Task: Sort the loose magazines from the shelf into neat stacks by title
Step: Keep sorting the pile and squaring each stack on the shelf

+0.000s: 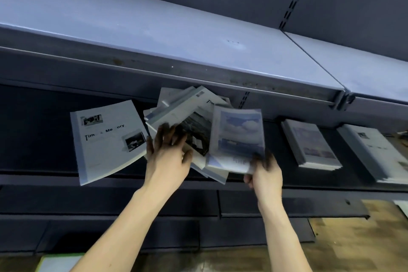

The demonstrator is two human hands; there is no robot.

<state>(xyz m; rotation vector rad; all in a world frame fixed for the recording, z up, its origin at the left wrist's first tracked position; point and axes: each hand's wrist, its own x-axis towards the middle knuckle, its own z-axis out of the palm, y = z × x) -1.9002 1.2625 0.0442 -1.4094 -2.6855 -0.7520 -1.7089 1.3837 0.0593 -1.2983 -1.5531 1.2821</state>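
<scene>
Left hand (167, 152) lies flat-fingered on the loose pile of grey-white paper magazines (187, 115); right hand (266, 172) grasps 1 blue cloud-cover magazine (238, 132).

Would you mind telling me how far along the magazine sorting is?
Two stacks already sit on the right of the shelf. The right hand grips the cloud-cover magazine; the left hand rests on the jumbled pile. That pile and the Time & Memory copy remain.

Dark metal shelving (198, 35), slotted uprights (293, 0), wooden floor (353, 238)
</scene>
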